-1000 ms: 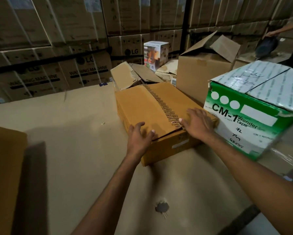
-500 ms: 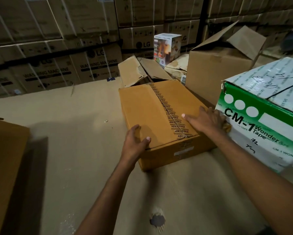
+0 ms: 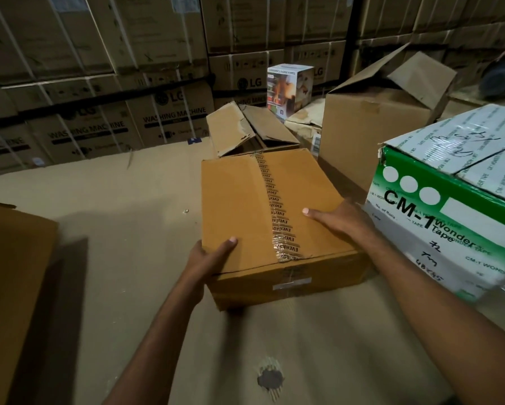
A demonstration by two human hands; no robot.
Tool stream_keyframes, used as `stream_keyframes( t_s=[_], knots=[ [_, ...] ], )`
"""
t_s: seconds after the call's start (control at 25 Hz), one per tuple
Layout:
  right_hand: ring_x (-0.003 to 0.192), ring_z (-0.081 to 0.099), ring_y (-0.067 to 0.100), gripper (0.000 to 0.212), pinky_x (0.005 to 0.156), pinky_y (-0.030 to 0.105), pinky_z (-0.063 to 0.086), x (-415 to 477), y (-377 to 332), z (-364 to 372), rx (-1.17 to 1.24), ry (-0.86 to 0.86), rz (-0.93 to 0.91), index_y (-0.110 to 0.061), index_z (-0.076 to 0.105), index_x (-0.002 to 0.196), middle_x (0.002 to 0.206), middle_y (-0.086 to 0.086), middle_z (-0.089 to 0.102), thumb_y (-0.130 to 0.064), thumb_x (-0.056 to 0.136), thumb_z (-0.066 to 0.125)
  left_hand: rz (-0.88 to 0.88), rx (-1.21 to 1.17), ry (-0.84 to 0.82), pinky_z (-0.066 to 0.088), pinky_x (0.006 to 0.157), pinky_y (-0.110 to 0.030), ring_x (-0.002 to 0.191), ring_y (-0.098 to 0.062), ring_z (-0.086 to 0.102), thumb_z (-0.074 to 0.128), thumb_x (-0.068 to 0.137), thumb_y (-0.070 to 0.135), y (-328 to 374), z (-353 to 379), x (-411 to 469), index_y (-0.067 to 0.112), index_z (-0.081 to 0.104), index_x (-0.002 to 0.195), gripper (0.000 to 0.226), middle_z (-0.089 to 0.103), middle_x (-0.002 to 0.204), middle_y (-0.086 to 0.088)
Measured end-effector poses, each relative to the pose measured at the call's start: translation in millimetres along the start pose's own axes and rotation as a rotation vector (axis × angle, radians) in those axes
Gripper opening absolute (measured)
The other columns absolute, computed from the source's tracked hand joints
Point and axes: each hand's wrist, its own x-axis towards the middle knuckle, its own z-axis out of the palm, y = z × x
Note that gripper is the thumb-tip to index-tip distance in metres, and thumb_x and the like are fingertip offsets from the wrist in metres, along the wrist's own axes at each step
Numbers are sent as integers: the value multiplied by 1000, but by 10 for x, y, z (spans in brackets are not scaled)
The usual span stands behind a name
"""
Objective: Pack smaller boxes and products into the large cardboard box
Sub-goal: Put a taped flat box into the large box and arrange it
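The left hand [image 3: 210, 263] grips the near-left corner of the taped box [image 3: 245, 206] with the thumb on top. The right hand [image 3: 343, 222] clasps its right edge, thumb flat on the lid and fingers folded down the side out of sight. The box lies low over the surface [image 3: 114, 217], squarely between both hands, its tape seam running away from the person. The green-and-white carton [image 3: 450, 229] crowds its right and an open box [image 3: 368, 133] stands behind, so free room lies leftward, toward the brown cardboard wall [image 3: 11, 273], probably the large box.
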Motion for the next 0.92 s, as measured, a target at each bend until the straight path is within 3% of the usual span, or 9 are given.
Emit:
stream_keyframes(
  t_s=[0.2,0.36,0.52,0.6,0.68,0.8,0.92],
  knots=[
    [116,63,34,105,87,39,51,-564,83,122,57,75,-97,-12,42,141,137,10,59,-83,69,71,95,-5,82,51,69,-30,106,-25,60,85,75,50,-65,-307,-303,22,47,148,86,60,124,-3],
    [118,62,32,115,95,46,53,-1126,-34,296,161,141,-230,-25,32,150,142,4,59,-91,61,67,221,28,152,52,77,-35,104,-21,61,86,69,50,-185,-799,-648,28,48,145,88,60,122,0],
    [132,53,30,107,101,48,47,-1684,-347,335,213,230,-449,-42,18,157,156,0,45,-84,71,67,389,37,172,62,78,-42,111,-19,61,92,60,59,-143,-1407,-997,38,40,147,104,58,126,10],
    [131,52,28,100,96,43,46,-1965,-521,341,247,308,-535,-47,18,156,156,2,43,-80,75,67,505,35,180,63,67,-27,114,-15,61,93,64,51,-77,-1709,-1156,40,38,149,101,58,131,10],
    [131,51,27,97,90,38,45,-2258,-708,340,288,382,-601,-49,16,157,158,4,40,-77,79,67,611,47,210,58,68,-18,116,-9,58,90,69,40,51,-2001,-1295,39,33,152,100,54,134,11],
    [126,52,26,96,85,36,45,-2660,-996,283,340,471,-657,-50,14,158,153,6,40,-77,80,63,734,79,227,56,89,-32,121,-7,54,90,71,44,311,-2430,-1416,42,26,154,105,48,140,11],
    [126,54,28,92,95,42,49,-2989,-1333,114,382,531,-661,-50,21,157,148,7,48,-80,79,62,803,113,239,57,96,-47,126,-17,54,88,70,57,621,-2851,-1537,45,27,153,103,49,143,7]
  ],
)
